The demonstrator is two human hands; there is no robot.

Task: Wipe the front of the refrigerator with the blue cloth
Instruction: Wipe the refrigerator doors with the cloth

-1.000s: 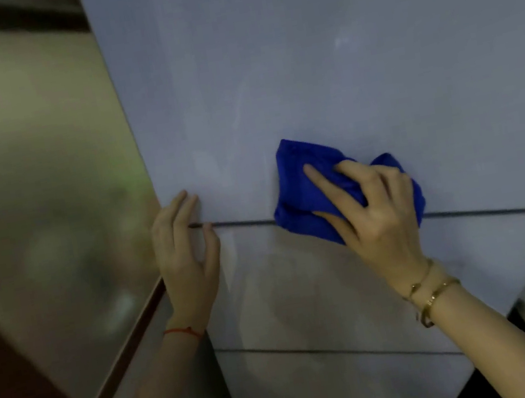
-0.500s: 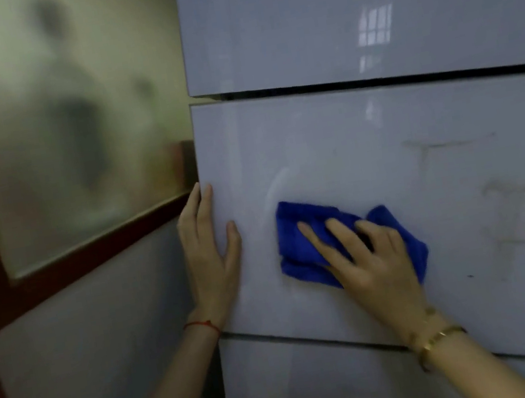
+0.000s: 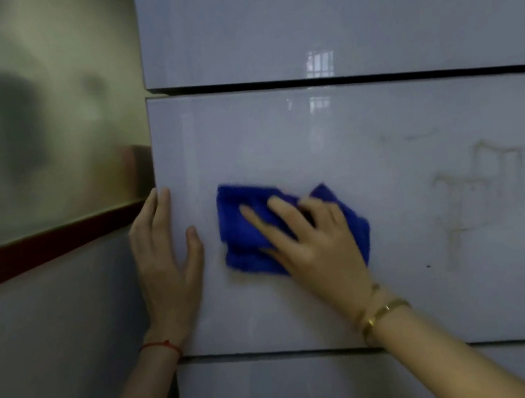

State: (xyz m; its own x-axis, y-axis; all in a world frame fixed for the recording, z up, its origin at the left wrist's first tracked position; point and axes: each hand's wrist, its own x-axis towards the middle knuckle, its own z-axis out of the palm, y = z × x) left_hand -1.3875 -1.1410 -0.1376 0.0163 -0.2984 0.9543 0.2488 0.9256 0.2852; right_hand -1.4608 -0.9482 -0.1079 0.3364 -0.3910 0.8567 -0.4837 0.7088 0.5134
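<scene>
The refrigerator front (image 3: 331,138) is pale glossy grey, split by dark horizontal gaps into an upper door, a middle drawer panel and a lower panel. A bunched blue cloth (image 3: 242,233) lies flat against the left half of the middle panel. My right hand (image 3: 310,243) presses on the cloth with its fingers spread. My left hand (image 3: 167,260) rests flat on the panel's left edge, fingers up and thumb out, holding nothing. Faint brownish streak marks (image 3: 471,191) show on the panel's right half.
To the left stands a frosted glass pane (image 3: 15,118) above a dark red rail (image 3: 37,250) and a grey wall panel (image 3: 54,355). A dark gap runs down the refrigerator's lower right edge.
The view has dropped from the upper door to the middle panel. Both hands moved down from the door gap onto that panel, and over the last half second the cloth barely shifted.
</scene>
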